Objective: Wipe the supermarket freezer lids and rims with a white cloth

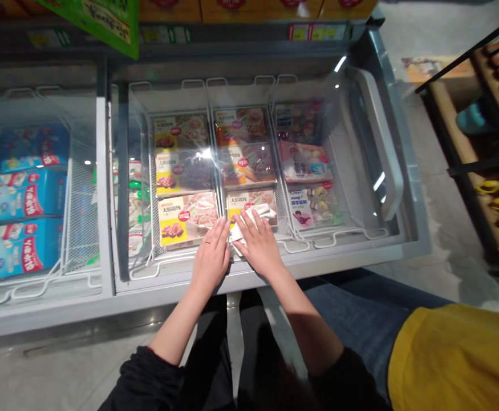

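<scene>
My left hand [212, 254] lies flat on the glass lid [249, 74] of a chest freezer near its front edge, with its fingers out straight and nothing in it. Close beside it, my right hand [258, 244] holds a crumpled white cloth [265, 211] down against the same glass, its fingers stretched over the cloth. Whether the cloth is paper or fabric I cannot tell. Under the glass, just beyond my hands, sit boxes of frozen wontons [188, 217] in white wire baskets [285, 242].
A curved handle [388, 148] rises at the lid's right end. Blue packages [18, 245] fill the left compartment. A green bag [108, 25] overhangs the back edge. Someone in a yellow top [458, 357] stands close on my right. A product shelf [467, 165] stands farther right.
</scene>
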A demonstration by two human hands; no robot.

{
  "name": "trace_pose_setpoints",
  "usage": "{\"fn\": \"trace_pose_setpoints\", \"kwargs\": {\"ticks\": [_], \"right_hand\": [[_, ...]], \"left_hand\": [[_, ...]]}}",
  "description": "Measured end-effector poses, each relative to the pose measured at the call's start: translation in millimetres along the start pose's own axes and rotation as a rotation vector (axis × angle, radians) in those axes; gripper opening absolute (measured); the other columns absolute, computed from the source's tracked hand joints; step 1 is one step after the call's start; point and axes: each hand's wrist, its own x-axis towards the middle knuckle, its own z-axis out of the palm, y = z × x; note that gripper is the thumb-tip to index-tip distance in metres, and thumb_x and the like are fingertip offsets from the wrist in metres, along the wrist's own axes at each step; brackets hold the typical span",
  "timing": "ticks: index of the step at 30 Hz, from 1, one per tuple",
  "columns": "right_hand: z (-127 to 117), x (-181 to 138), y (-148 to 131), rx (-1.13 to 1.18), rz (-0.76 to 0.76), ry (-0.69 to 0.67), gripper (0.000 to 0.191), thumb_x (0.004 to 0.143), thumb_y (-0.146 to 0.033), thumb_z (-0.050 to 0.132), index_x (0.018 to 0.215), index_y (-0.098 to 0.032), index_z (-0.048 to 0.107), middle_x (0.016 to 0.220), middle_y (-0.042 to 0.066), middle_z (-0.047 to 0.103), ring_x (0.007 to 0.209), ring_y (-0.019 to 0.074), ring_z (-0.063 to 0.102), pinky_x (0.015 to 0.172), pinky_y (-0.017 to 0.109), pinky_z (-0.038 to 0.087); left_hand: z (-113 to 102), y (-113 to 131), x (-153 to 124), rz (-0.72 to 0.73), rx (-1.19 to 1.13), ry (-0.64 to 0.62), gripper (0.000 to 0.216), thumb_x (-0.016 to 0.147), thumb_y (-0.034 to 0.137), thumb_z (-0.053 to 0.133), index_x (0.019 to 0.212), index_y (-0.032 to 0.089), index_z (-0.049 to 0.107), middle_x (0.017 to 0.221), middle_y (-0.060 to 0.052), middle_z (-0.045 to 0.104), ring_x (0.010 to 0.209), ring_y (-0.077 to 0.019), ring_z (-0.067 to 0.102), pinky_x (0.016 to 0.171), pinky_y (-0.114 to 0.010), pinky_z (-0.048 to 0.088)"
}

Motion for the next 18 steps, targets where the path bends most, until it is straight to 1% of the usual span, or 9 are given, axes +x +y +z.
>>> {"fn": "trace_pose_setpoints", "kwargs": {"ticks": [2, 4, 8, 10, 11, 12, 14, 16, 18], "right_hand": [[-4, -3, 22, 0.000, -0.001, 0.027, 0.070, 0.106, -0.044, 0.049, 0.170, -0.024, 0.030, 0.177, 0.005, 0.027, 0.166, 0.0291, 0.019, 0.133, 0.055, 0.024], [-9, -12, 55, -0.003, 0.075, 0.064, 0.069, 0.106, -0.043, 0.049, 0.169, -0.021, 0.032, 0.177, 0.008, 0.028, 0.165, 0.0317, 0.022, 0.132, 0.057, 0.026], [-20, -35, 131, 0.002, 0.352, 0.161, 0.068, 0.109, -0.042, 0.044, 0.170, -0.017, 0.029, 0.176, 0.015, 0.027, 0.164, 0.0379, 0.023, 0.130, 0.062, 0.028], [-22, -41, 153, 0.005, 0.492, 0.233, 0.069, 0.109, -0.043, 0.040, 0.171, -0.016, 0.025, 0.176, 0.018, 0.026, 0.164, 0.0394, 0.022, 0.129, 0.064, 0.026], [-23, -39, 156, 0.003, 0.554, 0.263, 0.069, 0.110, -0.042, 0.038, 0.171, -0.014, 0.024, 0.176, 0.020, 0.026, 0.164, 0.0402, 0.021, 0.129, 0.065, 0.026], [-22, -36, 153, -0.002, 0.601, 0.279, 0.070, 0.109, -0.042, 0.038, 0.171, -0.012, 0.023, 0.176, 0.022, 0.025, 0.164, 0.0411, 0.020, 0.129, 0.066, 0.025], [-19, -21, 129, -0.015, 0.615, 0.254, 0.072, 0.109, -0.040, 0.040, 0.170, -0.007, 0.022, 0.176, 0.023, 0.021, 0.164, 0.0419, 0.018, 0.130, 0.067, 0.024], [-14, -4, 88, -0.016, 0.500, 0.172, 0.073, 0.108, -0.040, 0.043, 0.170, -0.006, 0.024, 0.178, 0.021, 0.017, 0.165, 0.0406, 0.014, 0.131, 0.066, 0.021], [-8, 9, 40, 0.010, 0.300, 0.087, 0.073, 0.107, -0.042, 0.045, 0.170, -0.010, 0.026, 0.178, 0.016, 0.015, 0.166, 0.0373, 0.011, 0.133, 0.063, 0.018]], "left_hand": [[-1, 0, -1, 0.003, 0.021, -0.008, 0.068, 0.104, 0.014, 0.041, 0.170, 0.018, 0.027, 0.171, -0.010, 0.038, 0.158, -0.0265, 0.039, 0.131, -0.046, 0.035], [-1, 0, -1, -0.005, 0.045, -0.006, 0.067, 0.103, 0.013, 0.041, 0.169, 0.018, 0.029, 0.171, -0.011, 0.040, 0.158, -0.0269, 0.040, 0.131, -0.046, 0.036], [1, 0, -3, -0.008, 0.069, -0.001, 0.068, 0.103, 0.013, 0.042, 0.170, 0.018, 0.028, 0.170, -0.012, 0.041, 0.157, -0.0280, 0.042, 0.130, -0.048, 0.038], [2, 0, -3, -0.007, 0.070, 0.004, 0.069, 0.103, 0.012, 0.042, 0.170, 0.019, 0.028, 0.170, -0.012, 0.041, 0.156, -0.0280, 0.043, 0.129, -0.048, 0.039], [2, 0, -3, -0.009, 0.069, 0.009, 0.069, 0.103, 0.012, 0.042, 0.170, 0.019, 0.028, 0.170, -0.012, 0.042, 0.156, -0.0279, 0.043, 0.129, -0.048, 0.039], [3, 1, -3, -0.013, 0.068, 0.013, 0.069, 0.102, 0.012, 0.042, 0.170, 0.019, 0.029, 0.169, -0.012, 0.042, 0.156, -0.0277, 0.043, 0.129, -0.048, 0.039], [2, 0, -3, -0.022, 0.061, 0.014, 0.069, 0.102, 0.012, 0.043, 0.169, 0.019, 0.031, 0.169, -0.012, 0.043, 0.156, -0.0273, 0.043, 0.129, -0.048, 0.039], [2, -1, -4, -0.031, 0.046, 0.006, 0.069, 0.101, 0.011, 0.044, 0.169, 0.019, 0.032, 0.168, -0.012, 0.044, 0.156, -0.0272, 0.043, 0.130, -0.048, 0.038], [2, -2, -4, -0.038, 0.024, 0.000, 0.070, 0.100, 0.009, 0.043, 0.169, 0.020, 0.032, 0.168, -0.012, 0.044, 0.157, -0.0270, 0.043, 0.130, -0.049, 0.037]]}}
